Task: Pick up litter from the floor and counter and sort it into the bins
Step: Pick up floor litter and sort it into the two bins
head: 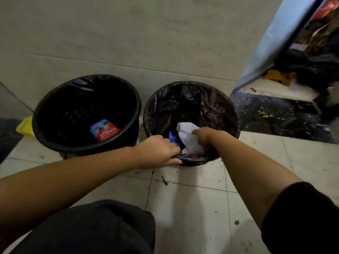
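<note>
Two round bins stand side by side against the wall. The left bin [55,99] is black and holds a red and blue packet [104,132]. The right bin [220,110] is lined with a dark plastic bag. My right hand [201,136] reaches over its near rim, shut on crumpled white paper [187,136] inside the bin. My left hand [159,153] rests at the near rim, its fingers closed on a small blue wrapper [172,138] and touching the liner's edge.
A yellow bag [25,126] lies behind the left bin. At the right, a blue door frame [275,43] opens onto a raised dark step [275,114] with clutter beyond. Small bits of dirt [164,180] dot the white floor tiles. My dark-clothed knee [95,228] fills the bottom left.
</note>
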Tool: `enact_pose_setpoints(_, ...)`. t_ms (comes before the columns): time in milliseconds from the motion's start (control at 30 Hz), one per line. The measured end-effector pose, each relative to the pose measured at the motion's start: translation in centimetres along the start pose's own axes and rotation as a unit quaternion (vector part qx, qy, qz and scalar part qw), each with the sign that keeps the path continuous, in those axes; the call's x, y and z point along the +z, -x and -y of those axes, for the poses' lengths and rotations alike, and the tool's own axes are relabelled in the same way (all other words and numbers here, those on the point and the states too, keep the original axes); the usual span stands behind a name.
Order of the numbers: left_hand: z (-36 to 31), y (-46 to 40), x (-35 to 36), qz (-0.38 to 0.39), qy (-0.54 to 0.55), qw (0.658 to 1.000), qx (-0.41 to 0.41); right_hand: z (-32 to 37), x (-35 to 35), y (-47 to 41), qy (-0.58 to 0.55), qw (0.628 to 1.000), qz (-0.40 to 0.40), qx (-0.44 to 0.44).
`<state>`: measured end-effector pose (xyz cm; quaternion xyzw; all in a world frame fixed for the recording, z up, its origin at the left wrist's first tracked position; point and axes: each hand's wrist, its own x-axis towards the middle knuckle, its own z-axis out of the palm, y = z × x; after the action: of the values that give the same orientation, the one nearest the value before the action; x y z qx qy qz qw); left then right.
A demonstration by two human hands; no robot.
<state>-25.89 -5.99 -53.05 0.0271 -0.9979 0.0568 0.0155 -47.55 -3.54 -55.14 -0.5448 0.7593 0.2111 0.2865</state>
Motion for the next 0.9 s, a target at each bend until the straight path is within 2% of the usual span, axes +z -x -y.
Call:
enact_pose_setpoints(67, 0.3, -0.3, 0.2, -0.027, -0.002, 1.0, 0.005, -0.4, 0.2, -0.6, 0.017, 0.998, 0.054, 0.0)
enact_pose_setpoints(100, 0.3, -0.6, -0.2, -0.017, 0.012, 1.0, -0.001, -0.5, 0.0, -0.6, 0.015, 0.998, 0.059, -0.007)
enact_pose_setpoints(167, 0.2, -1.3, -1.5, 0.072, 0.036, 0.996, -0.034, -0.6, -1.4, 0.0, 0.005, 0.999, 0.035, -0.031)
enact_pose_setpoints(233, 0.4, -1.7, -3.2, 0.16, 0.052, 0.984, -0.059, -1.0, -4.2, 1.9, -0.018, 0.998, -0.025, -0.063)
enact_pose_setpoints(300, 0.6, -2.1, -6.2, 0.212, 0.072, 0.971, -0.085, -1.7, -7.7, 5.1, -0.039, 0.993, -0.069, -0.087)
enact_pose_setpoints(467, 2.1, -3.9, -18.2, 0.202, 0.134, 0.953, -0.182, -4.2, -16.2, 16.2, -0.057, 0.988, -0.119, -0.075)
enact_pose_setpoints(600, 3.2, -5.5, -30.1, 0.178, 0.193, 0.94, -0.22, -5.5, -21.1, 26.8, -0.101, 0.963, -0.25, -0.033)
enact_pose_setpoints(667, 3.4, -6.1, -35.2, 0.168, 0.23, 0.928, -0.242, -5.5, -23.2, 31.9, -0.128, 0.951, -0.28, -0.014)
enact_pose_setpoints(800, 2.6, -7.8, -43.5, 0.182, 0.283, 0.911, -0.239, -5.3, -26.2, 40.6, -0.181, 0.954, -0.232, 0.046)
enact_pose_setpoints(900, 1.2, -9.4, -48.9, 0.222, 0.292, 0.915, -0.167, -5.1, -27.4, 46.3, -0.215, 0.953, -0.172, 0.127)
